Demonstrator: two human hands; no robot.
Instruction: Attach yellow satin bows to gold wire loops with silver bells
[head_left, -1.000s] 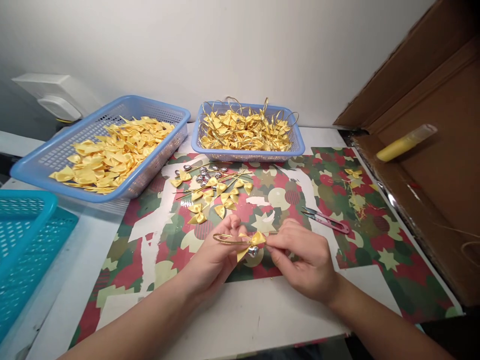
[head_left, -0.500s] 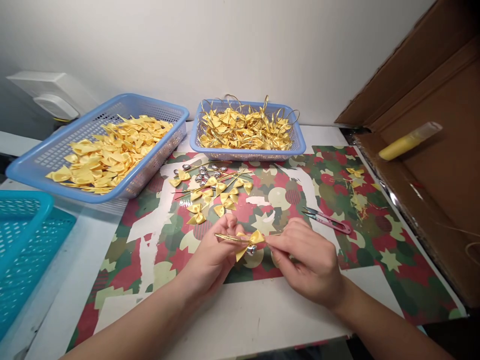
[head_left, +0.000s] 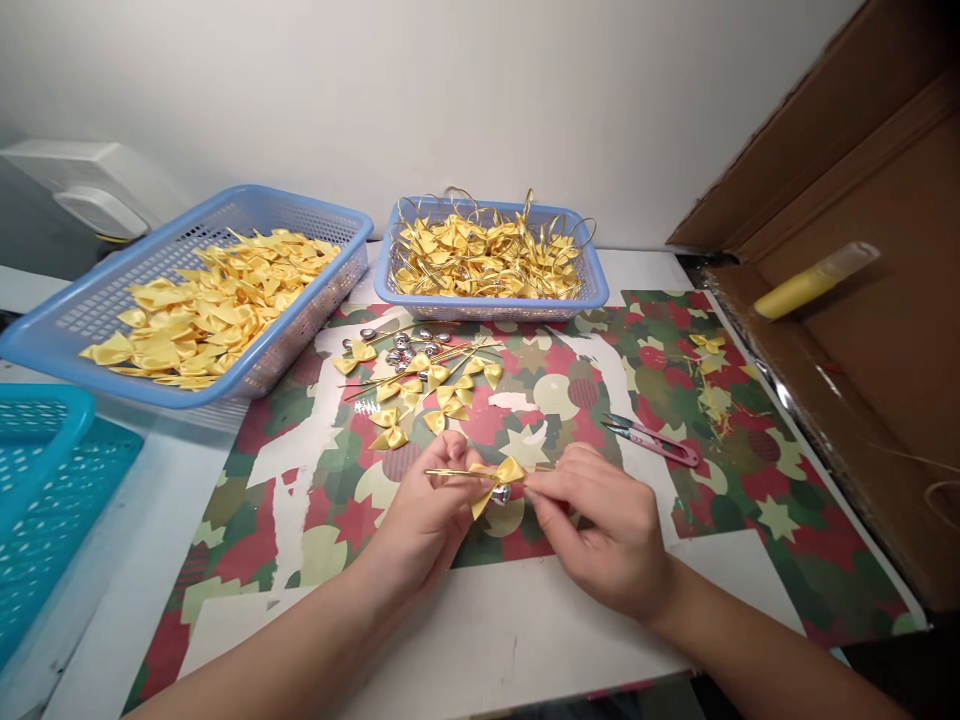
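Between my hands is a yellow satin bow with a small silver bell just beneath it and a gold cord running out to the left. My left hand pinches the bow's left side and the cord between thumb and fingers. The fingertips of my right hand are closed at the bow's right edge, where a bit of cord shows above them. Beyond my left hand lie several loose bows, silver bells and gold cords on the patterned sheet.
A blue basket of yellow bows stands at left, another with corded bows at the back. A teal basket is at far left. Pink thread snips lie right of centre. A cardboard box holds a yellow tube.
The whole view has shifted slightly. My right hand has moved a little left, closer to my left hand, and both still hold the bow.
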